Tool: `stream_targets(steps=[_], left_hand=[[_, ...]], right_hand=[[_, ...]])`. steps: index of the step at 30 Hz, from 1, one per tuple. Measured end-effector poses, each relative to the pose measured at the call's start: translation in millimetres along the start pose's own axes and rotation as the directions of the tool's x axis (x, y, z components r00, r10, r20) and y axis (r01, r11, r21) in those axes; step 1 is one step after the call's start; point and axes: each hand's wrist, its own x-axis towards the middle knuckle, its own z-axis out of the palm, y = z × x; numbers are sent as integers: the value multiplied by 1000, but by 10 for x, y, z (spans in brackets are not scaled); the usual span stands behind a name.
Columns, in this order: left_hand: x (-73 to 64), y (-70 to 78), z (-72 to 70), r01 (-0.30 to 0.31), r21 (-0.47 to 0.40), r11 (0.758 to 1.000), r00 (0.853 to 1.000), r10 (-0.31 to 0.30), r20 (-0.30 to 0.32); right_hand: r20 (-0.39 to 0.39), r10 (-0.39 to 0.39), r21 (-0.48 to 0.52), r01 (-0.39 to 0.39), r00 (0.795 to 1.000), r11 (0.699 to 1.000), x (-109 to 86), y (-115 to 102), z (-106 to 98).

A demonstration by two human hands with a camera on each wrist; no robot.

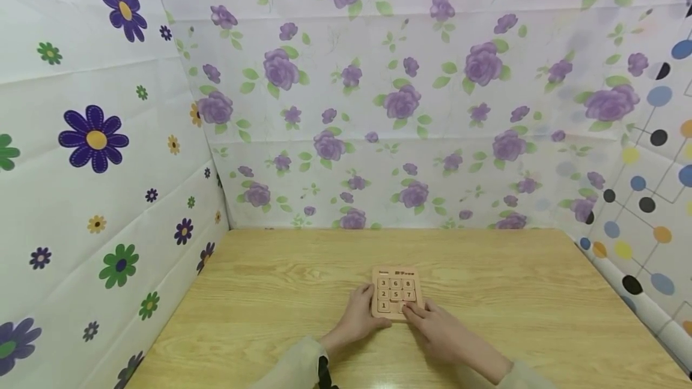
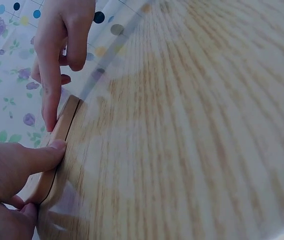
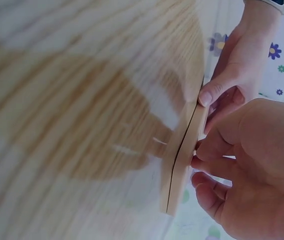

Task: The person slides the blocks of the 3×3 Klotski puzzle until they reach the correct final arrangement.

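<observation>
A wooden sliding number puzzle (image 1: pixel 417 284) lies flat on the table, its tiles reading 3, 6, 8, then 2, 5, 7, with a 1 at lower left. The bottom row has a gap in the middle, and fingers partly cover its right tile (image 1: pixel 403 309). My left hand (image 1: pixel 357 316) grips the puzzle's left side, thumb against the near edge. In the left wrist view, the right hand (image 2: pixel 64 40) reaches down with a straight index finger onto the puzzle's face. The right wrist view shows that hand's other fingers (image 3: pixel 209 197) loosely bent beside the puzzle's edge (image 3: pixel 180 162).
The wood-grain table (image 1: pixel 292 275) extends around the puzzle. A rose-patterned sheet (image 1: pixel 400 185) hangs behind it, a daisy-patterned sheet (image 1: pixel 65 197) at left and a dotted sheet (image 1: pixel 643 221) at right. A black band (image 1: pixel 324 372) circles the left wrist.
</observation>
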Motion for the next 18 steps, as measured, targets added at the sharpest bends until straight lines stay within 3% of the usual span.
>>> stream_targets(steps=[18], left_hand=[[27, -37, 33, -4, -6, 1000, 1000, 4, -2]], right_hand=[[39, 55, 36, -56, 998, 998, -72, 86, -27]])
